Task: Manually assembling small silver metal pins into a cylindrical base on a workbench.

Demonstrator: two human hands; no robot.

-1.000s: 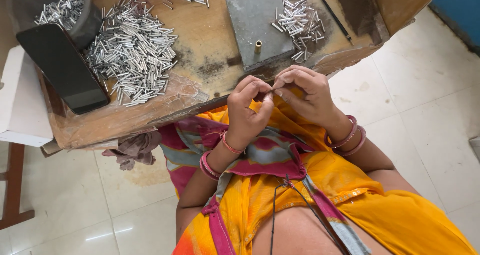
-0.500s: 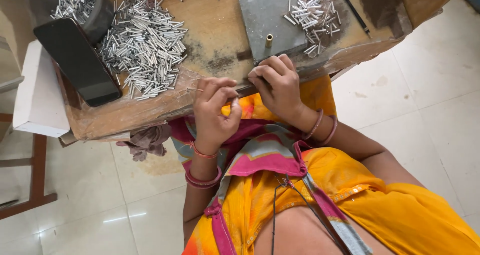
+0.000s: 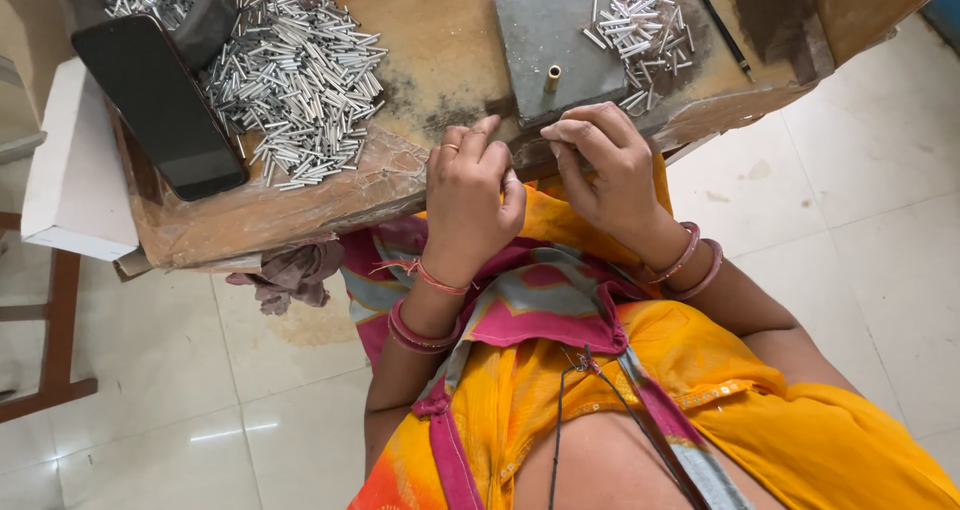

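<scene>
A grey flat metal plate point(image 3: 545, 20) lies on the worn wooden workbench point(image 3: 440, 60), and both hands rest at the bench's near edge just below it. A short brass-coloured upright tube point(image 3: 551, 77) stands on the plate near its front edge, just above the right hand point(image 3: 610, 170), whose fingers point(image 3: 575, 130) are curled and drawn together at the plate's edge; whether they pinch anything cannot be told. The left hand point(image 3: 470, 200) sits beside it, knuckles up, fingers bent loosely against the bench edge, nothing visible in its grasp. A small heap of short silver metal tubes point(image 3: 640, 25) lies on the plate's right part, and a thin dark rod point(image 3: 718, 25) lies beside it. A much larger pile of silver tubes point(image 3: 300, 80) spreads across the bench to the left, next to a black smartphone point(image 3: 160, 105) lying face up. A crumpled purple-grey cloth point(image 3: 290, 275) hangs under the bench edge.
</scene>
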